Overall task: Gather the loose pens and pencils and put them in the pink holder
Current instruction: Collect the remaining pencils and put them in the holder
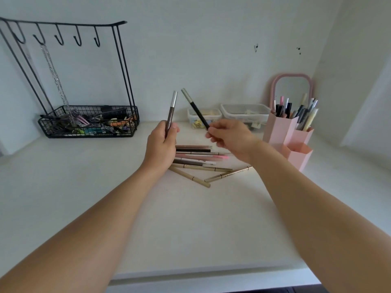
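I find my left hand (161, 142) gripping a brown pen (171, 115) and my right hand (229, 137) pinching a black pen (195, 108) above the tabletop pile (198, 159); recommend carrying both right, dropped point-down into the pink holder (281, 132).

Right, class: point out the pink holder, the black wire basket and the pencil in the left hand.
pink holder (279, 127), head view, front wall of its tallest tube.
black wire basket (88, 132), head view, front mesh wall.
brown pencil (170, 115) in the left hand (160, 144), head view, mid-barrel.
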`<state>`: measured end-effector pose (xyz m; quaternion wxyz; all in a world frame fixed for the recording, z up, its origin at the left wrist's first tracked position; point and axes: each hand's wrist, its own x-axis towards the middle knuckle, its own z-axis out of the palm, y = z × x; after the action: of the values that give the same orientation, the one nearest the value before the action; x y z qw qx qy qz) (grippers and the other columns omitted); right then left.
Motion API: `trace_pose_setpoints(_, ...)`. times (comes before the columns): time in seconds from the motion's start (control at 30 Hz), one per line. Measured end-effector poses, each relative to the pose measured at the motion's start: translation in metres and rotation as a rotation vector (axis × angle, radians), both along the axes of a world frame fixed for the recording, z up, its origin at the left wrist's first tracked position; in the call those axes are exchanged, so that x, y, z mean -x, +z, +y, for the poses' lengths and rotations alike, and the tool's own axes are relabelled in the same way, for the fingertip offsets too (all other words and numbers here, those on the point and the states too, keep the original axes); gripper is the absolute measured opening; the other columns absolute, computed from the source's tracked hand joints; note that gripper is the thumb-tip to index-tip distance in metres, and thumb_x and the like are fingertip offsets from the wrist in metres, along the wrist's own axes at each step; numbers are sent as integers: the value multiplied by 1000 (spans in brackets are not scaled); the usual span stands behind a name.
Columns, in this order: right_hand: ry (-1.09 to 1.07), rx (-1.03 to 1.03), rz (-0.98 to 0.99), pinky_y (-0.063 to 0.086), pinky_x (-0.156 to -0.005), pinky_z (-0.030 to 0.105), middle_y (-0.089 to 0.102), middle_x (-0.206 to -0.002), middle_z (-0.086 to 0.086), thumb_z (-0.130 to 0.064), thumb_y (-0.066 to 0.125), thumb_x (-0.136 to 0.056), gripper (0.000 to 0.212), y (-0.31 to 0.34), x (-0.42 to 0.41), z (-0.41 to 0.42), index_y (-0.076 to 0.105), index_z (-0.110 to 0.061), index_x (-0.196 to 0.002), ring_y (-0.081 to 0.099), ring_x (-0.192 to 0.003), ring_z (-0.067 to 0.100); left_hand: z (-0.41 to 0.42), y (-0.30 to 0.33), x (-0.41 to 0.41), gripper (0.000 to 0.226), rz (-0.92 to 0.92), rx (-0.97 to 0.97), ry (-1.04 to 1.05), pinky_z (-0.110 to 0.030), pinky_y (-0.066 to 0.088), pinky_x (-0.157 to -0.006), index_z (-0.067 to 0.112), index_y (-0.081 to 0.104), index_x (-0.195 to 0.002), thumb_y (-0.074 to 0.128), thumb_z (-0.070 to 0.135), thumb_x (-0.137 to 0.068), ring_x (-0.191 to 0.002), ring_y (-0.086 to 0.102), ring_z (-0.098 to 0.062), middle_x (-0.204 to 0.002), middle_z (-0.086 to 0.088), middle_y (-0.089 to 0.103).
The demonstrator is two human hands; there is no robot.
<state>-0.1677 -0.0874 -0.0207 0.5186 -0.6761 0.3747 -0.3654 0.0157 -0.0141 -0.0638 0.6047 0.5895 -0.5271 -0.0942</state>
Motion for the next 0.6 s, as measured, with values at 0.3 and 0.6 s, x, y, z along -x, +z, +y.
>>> trace_pose_setpoints(0.3, 314, 25, 81, 50, -60, 23, 74, -86, 15, -7, 58, -97, 9, -4, -33, 43, 60, -1, -103, 65, -67, 17, 6, 4, 9, 36, 112, 5, -184, -31, 43, -46, 25, 53, -84, 39, 53, -103, -49, 50, -24, -60, 5, 49)
trace_pose_setpoints(0.6, -22, 578, 588, 53, -79, 31, 75, -89, 4, -25, 69, -90, 17, 8, -3, 8, 76, -10, -89, 69, -83, 17, 5, 6, 9, 34, 109, -19, -125, -25, 36, -39, 16, 41, -80, 39, 32, -110, -44, 46, -17, -59, 2, 43)
